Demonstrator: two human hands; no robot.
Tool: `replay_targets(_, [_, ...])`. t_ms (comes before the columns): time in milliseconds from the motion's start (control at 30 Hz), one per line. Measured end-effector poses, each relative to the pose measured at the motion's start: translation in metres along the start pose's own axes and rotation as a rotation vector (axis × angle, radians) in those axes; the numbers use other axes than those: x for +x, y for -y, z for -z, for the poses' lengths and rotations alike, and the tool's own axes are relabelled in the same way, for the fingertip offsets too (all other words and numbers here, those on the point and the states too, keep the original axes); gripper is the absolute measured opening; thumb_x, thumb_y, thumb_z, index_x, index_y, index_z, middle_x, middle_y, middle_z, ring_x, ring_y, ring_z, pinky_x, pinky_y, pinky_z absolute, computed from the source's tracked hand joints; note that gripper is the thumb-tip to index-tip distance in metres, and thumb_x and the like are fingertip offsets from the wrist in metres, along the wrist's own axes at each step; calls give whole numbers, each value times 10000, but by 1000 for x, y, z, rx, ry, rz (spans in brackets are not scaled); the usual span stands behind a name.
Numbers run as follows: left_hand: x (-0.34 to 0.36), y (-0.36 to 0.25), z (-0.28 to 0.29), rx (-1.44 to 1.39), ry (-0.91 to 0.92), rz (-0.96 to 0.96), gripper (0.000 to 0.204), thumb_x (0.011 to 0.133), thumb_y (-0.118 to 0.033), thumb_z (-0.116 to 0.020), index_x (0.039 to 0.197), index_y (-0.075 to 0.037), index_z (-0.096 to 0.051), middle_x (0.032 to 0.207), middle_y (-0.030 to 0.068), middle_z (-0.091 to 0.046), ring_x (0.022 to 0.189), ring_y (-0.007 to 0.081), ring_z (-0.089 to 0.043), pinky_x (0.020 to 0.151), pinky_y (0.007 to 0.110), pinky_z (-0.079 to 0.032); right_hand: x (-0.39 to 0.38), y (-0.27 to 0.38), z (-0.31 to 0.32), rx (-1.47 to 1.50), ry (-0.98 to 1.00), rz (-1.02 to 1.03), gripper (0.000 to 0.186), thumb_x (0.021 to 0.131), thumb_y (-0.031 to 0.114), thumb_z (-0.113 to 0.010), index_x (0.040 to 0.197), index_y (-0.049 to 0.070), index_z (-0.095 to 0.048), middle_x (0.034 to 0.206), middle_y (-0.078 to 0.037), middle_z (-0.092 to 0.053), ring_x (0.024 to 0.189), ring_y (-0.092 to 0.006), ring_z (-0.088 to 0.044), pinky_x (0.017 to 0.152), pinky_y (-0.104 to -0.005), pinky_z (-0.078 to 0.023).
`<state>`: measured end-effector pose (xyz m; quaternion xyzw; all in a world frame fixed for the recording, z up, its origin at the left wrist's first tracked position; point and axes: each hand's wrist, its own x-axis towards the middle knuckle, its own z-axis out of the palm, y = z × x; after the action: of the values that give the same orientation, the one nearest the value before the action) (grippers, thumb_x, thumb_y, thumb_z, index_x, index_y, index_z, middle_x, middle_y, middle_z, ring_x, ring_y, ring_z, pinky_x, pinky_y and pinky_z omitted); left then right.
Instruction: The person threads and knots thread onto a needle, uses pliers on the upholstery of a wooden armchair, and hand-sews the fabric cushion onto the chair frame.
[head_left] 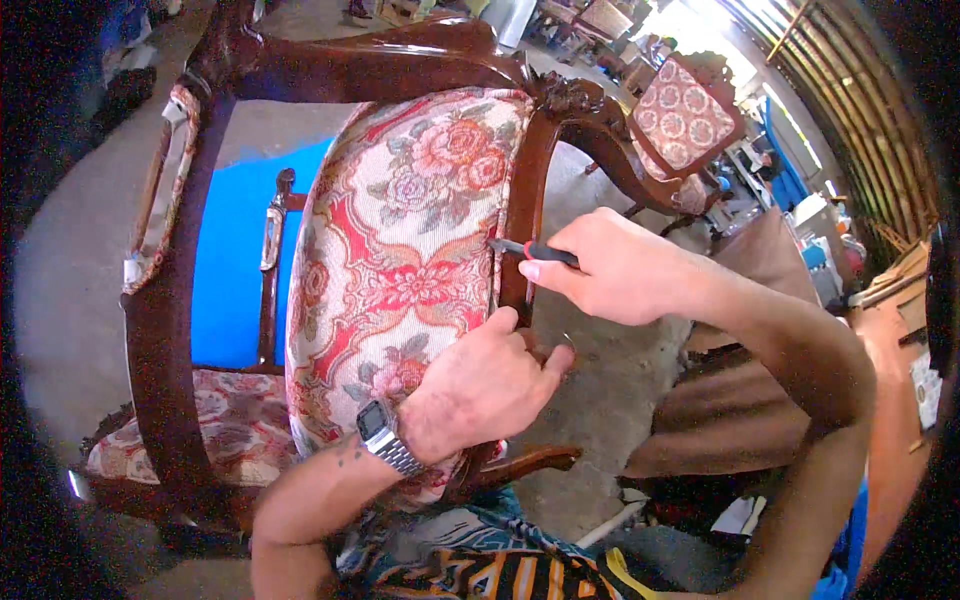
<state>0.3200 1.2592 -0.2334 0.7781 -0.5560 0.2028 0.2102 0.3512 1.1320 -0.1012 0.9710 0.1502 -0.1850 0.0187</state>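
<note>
In front of me is a carved dark-wood chair frame (365,70) with a floral upholstery panel (415,255) in cream, red and pink across its back. My right hand (620,265) grips pliers (553,256) with a black-and-red handle. Their metal tip touches the panel's right edge, beside the wooden post (532,170). Lower on that same edge, my left hand (490,380) is closed around the post, its thumb by the fabric border. Some of its fingers are hidden behind the wood. A silver digital watch (388,438) sits on my left wrist.
The floral seat (215,420) lies at lower left, and a blue surface (235,265) shows through the frame. Another upholstered chair (685,115) stands at the back right. Brown sheet material (720,410) lies to the right, near a cluttered bench (815,225).
</note>
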Motion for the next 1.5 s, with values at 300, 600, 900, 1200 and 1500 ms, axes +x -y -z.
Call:
replay_targets(300, [-10,-16,1,-25,49,-31,146,803,-217,-459,855,-106,-537,616,17,-550,627,178,-554,651,312,-355,-13,-13,6,180,152,92,354,878,308,-495,757,-15,-571,565,-172,-486,512,-200,-497,510,-353,-397])
replay_targets(600, [-9,-22,3,-85,102,-5,105,752,-194,-518,837,-133,-528,656,-22,-517,663,121,-531,628,286,-352,-3,-50,-61,181,-412,554,263,812,253,-580,714,12,-549,656,-171,-553,601,-344,-566,539,-425,-466])
replay_targets(900, [-11,-20,0,-92,36,3,109,756,-196,-499,825,-114,-519,643,-18,-498,644,124,-511,638,280,-353,-13,-35,-60,-223,-714,545,228,719,237,-657,748,43,-542,826,-100,-518,735,-270,-544,606,-359,-468])
replay_targets(1200, [-14,-20,0,-87,62,-17,141,767,-196,-480,844,-86,-523,621,4,-502,645,144,-498,668,285,-355,-11,-33,-60,-33,-467,434,235,790,278,-602,757,48,-564,739,-129,-549,655,-319,-553,567,-415,-454])
replay_targets(1500, [-14,-19,-1,-116,72,-2,128,764,-198,-470,855,-130,-531,695,-23,-531,688,134,-534,643,288,-370,8,-40,-30,160,-103,510,234,812,267,-587,704,61,-564,611,-67,-557,543,-250,-558,495,-299,-439])
